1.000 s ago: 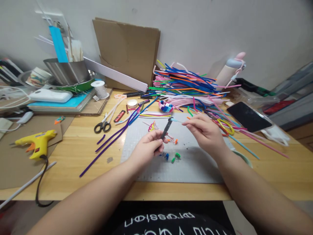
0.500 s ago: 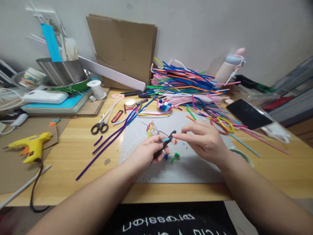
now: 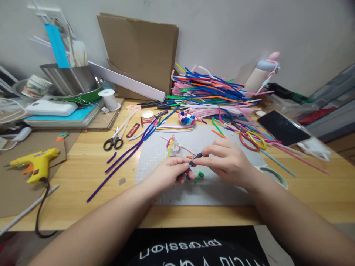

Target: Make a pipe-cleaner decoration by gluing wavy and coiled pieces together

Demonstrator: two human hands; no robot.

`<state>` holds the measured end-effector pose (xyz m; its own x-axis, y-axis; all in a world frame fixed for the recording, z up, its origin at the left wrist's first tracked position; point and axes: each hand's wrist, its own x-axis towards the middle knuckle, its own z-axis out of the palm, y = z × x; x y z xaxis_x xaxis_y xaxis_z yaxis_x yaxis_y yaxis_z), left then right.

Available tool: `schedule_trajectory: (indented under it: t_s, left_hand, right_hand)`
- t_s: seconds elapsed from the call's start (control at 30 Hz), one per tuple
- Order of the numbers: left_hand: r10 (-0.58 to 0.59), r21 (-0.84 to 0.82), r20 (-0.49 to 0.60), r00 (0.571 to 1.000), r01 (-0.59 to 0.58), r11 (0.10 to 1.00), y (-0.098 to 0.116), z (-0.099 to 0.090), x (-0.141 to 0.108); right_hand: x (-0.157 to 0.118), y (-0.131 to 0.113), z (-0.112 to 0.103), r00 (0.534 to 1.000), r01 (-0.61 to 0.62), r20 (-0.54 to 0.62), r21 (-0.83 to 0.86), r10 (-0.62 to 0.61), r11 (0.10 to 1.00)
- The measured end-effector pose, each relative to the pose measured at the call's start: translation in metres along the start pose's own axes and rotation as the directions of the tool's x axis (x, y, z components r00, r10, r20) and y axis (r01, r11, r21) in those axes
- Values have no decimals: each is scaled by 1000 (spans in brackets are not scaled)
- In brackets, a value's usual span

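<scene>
My left hand (image 3: 173, 170) is closed around the lower part of a slim black rod (image 3: 197, 157), whose exact kind I cannot make out. A bit of light blue (image 3: 190, 165) shows on the rod beside my left fingertips. At the rod's upper end, the thumb and fingers of my right hand (image 3: 227, 160) pinch it. Both hands are over the grey cutting mat (image 3: 163, 194). Just beyond my left hand lies a pink, yellow and white pipe-cleaner piece (image 3: 173, 145). Near its fingers sits a small green coil (image 3: 199, 176).
Purple pipe cleaners (image 3: 119, 166), black-handled scissors (image 3: 113, 143) and a yellow glue gun (image 3: 39, 164) lie to the left. A large pile of pipe cleaners (image 3: 208, 90) is at the back. Red-and-yellow-handled scissors (image 3: 251, 142), a tape roll (image 3: 277, 176) and a phone (image 3: 284, 127) are on the right.
My right hand has moved slightly left and down, from a finger touching the rod's tip to pinching its end. The light-blue bit is now largely covered by fingers.
</scene>
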<state>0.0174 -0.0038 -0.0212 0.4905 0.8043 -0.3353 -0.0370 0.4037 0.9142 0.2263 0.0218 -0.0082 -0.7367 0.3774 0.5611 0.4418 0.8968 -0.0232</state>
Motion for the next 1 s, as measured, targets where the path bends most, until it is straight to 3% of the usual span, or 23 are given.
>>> schedule_trajectory:
  t_s: [0.6, 0.7, 0.8, 1.0]
  left_hand:
    - [-23, 299, -1, 1000, 22, 954, 1, -1, -1]
    - [-10, 424, -26, 1000, 20, 905, 6, 1, -5]
    - [72, 545, 4, 997, -62, 836, 8, 1, -6]
    - [125, 669, 161, 979, -202, 716, 6, 0, -10]
  right_hand:
    - [-1, 0, -2, 999, 13, 36, -28, -12, 1000]
    - [0, 0, -4, 998, -16, 66, 55, 13, 998]
    - [1, 1, -8, 987, -111, 134, 215, 84, 970]
    - [1, 4, -11, 945, -277, 300, 538, 126, 796]
